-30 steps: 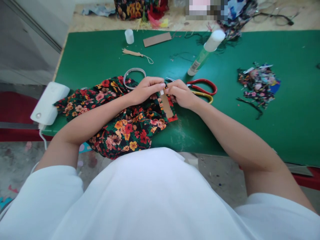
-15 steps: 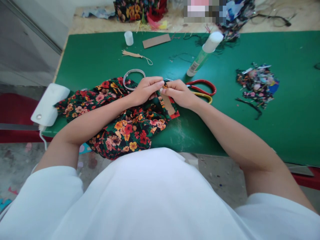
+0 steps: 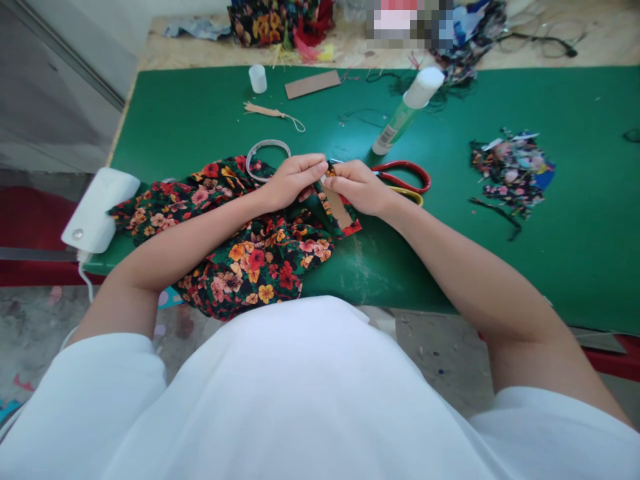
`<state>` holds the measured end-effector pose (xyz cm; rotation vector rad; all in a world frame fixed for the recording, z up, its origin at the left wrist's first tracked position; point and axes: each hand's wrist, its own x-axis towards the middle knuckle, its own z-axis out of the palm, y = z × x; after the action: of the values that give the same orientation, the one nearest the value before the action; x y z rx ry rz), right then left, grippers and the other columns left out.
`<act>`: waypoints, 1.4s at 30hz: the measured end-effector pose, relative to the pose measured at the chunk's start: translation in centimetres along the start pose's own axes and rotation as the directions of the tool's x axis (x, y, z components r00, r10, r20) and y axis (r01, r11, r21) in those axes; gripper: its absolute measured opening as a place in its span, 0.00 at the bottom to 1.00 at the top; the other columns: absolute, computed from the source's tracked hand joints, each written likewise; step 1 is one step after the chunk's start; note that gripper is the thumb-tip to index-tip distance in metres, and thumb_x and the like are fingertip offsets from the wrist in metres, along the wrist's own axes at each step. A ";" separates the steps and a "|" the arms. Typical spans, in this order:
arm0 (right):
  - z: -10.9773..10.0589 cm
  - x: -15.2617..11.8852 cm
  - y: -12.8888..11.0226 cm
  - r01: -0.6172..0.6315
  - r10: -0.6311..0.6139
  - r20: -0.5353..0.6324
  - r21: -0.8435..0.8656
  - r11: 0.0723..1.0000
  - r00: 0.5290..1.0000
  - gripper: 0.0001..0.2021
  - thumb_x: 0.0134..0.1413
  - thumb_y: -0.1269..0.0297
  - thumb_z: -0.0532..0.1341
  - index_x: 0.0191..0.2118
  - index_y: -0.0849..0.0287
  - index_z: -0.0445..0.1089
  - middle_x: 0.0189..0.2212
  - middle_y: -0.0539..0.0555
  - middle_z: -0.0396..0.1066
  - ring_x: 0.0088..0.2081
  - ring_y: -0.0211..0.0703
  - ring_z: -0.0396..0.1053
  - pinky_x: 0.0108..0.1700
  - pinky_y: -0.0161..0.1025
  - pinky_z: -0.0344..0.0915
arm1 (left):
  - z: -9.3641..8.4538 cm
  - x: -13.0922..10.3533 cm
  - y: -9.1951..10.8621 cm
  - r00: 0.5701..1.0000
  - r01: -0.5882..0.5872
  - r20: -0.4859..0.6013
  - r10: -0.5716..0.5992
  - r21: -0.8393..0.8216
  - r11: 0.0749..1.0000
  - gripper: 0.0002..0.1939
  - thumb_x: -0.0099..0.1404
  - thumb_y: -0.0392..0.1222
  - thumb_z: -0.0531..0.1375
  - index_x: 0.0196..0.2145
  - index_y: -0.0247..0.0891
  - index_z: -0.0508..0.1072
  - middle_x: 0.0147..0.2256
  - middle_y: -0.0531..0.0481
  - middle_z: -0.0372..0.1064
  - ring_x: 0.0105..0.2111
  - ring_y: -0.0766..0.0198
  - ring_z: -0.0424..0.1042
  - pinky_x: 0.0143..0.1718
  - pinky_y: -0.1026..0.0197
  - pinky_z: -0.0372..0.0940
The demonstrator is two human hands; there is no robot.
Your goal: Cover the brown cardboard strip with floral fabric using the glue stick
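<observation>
My left hand (image 3: 295,180) and my right hand (image 3: 357,187) meet above the near part of the table, thumbs and fingers pinched at the upper end of a brown cardboard strip (image 3: 339,208). Dark floral fabric (image 3: 265,263) with red, orange and pink flowers is folded over the strip's edges. The rest of this cloth lies bunched under my left forearm and drapes over the table's front edge. Scissors (image 3: 407,175) with one red and one yellow handle lie partly hidden behind my right hand. A pale ring-shaped band (image 3: 269,142) rests beside my left hand.
A glue stick (image 3: 407,113) stands beyond the scissors on the green tabletop (image 3: 200,113). Farther back lie a white cap (image 3: 257,79), another cardboard strip (image 3: 313,85) and a beige tassel (image 3: 270,110). Fabric scraps (image 3: 515,170) are at right, a white corded device (image 3: 100,210) at left.
The lower end of the cardboard strip with its fabric has shifted very slightly to the right. Both hands keep their pinch in nearly the same place.
</observation>
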<state>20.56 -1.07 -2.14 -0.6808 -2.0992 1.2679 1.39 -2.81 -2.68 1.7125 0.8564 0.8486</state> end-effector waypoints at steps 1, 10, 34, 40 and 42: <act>0.0 0.0 0.0 0.000 0.000 -0.002 -0.006 1.000 1.000 0.19 0.65 0.61 0.59 0.23 0.58 0.58 0.19 0.43 0.55 0.25 0.31 0.53 0.31 0.35 0.53 | 0.0 0.0 -0.1 1.000 -0.012 0.001 0.012 0.025 1.000 0.35 0.66 0.79 0.53 0.29 0.40 0.59 0.22 0.58 0.58 0.19 0.75 0.60 0.19 0.69 0.56; 0.8 -0.9 -3.7 -0.036 0.033 -0.084 -0.030 0.999 0.996 0.18 0.68 0.58 0.58 0.25 0.57 0.63 0.19 0.45 0.57 0.25 0.33 0.56 0.31 0.35 0.59 | 0.1 -2.0 3.6 0.851 -0.318 -0.131 0.508 0.642 0.698 0.15 0.80 0.56 0.48 0.48 0.41 0.60 0.42 0.49 0.66 0.34 0.68 0.73 0.37 0.59 0.72; 2.6 -3.7 -5.9 0.091 -0.257 -0.083 -0.797 0.598 0.963 0.28 0.74 0.53 0.39 0.37 0.59 0.72 0.25 0.57 0.68 0.30 0.47 0.68 0.34 0.43 0.59 | 1.2 -4.5 5.6 0.795 -0.492 0.038 0.605 0.623 0.608 0.07 0.79 0.38 0.48 0.39 0.44 0.57 0.32 0.53 0.61 0.31 0.67 0.64 0.32 0.62 0.66; 2.5 -3.7 -5.6 0.118 -0.285 -0.070 -0.798 0.591 0.956 0.27 0.74 0.54 0.40 0.33 0.59 0.71 0.24 0.56 0.67 0.27 0.45 0.64 0.32 0.43 0.55 | 1.0 -5.0 4.4 0.909 -0.353 0.036 0.415 0.596 0.721 0.17 0.82 0.52 0.41 0.40 0.42 0.60 0.31 0.53 0.60 0.32 0.66 0.68 0.37 0.58 0.68; 2.5 -3.7 -5.5 0.126 -0.301 -0.073 -0.797 0.591 0.951 0.26 0.73 0.54 0.40 0.32 0.58 0.70 0.23 0.56 0.66 0.25 0.44 0.62 0.31 0.43 0.54 | 1.0 -5.1 4.3 0.916 -0.342 0.033 0.401 0.587 0.734 0.18 0.81 0.54 0.41 0.39 0.42 0.60 0.31 0.53 0.60 0.32 0.66 0.69 0.37 0.58 0.68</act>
<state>20.65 -7.42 1.09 -0.8228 -2.4265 0.0462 0.34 -8.64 0.42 2.4689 0.9104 1.0047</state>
